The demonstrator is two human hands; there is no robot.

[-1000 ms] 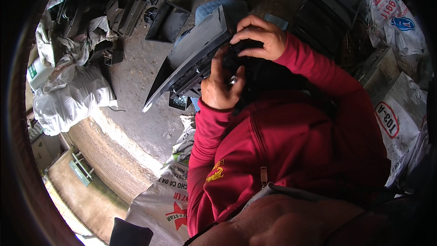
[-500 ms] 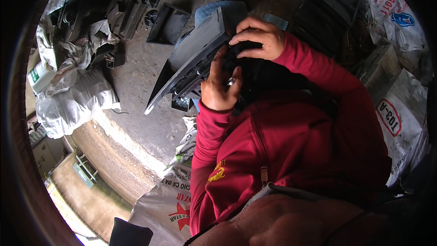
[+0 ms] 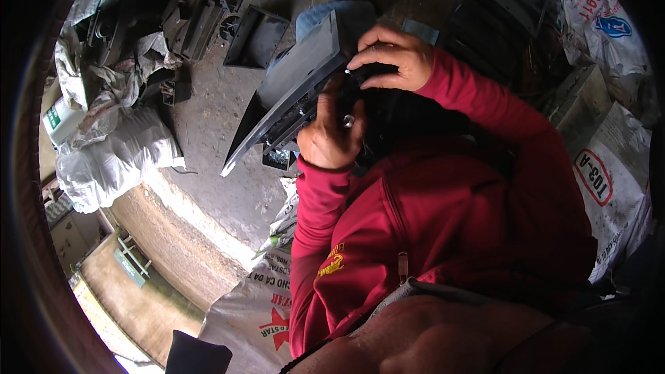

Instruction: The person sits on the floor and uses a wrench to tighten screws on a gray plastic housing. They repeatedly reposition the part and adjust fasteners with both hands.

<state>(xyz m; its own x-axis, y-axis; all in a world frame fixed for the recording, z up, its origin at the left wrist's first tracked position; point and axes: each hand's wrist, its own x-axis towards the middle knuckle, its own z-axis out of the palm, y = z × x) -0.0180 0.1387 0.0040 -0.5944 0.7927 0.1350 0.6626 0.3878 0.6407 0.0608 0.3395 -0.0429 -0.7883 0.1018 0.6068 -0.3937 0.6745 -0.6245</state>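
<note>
A dark grey, box-shaped part with a long flat panel lies tilted in front of me, over a leg in blue jeans. My right hand is at its right end, thumb and forefinger curled toward each other. A tiny bright glint shows at the forefinger's tip; whatever the fingers grip is too dark to name. Against the near underside is my left hand, forefinger stretched into the shadow and thumb apart. Something small, round and silvery shows beside that thumb; I cannot tell if it is a ring.
A small dark box of shiny bits sits below the panel. An open black tray lies on the concrete floor. Dark parts and a white sack are on the left. Black frames and printed sacks stand right.
My left hand has shifted slightly down and left, its forefinger now deeper in shadow. A glint has appeared at my right forefinger's tip. The panel has hardly moved.
</note>
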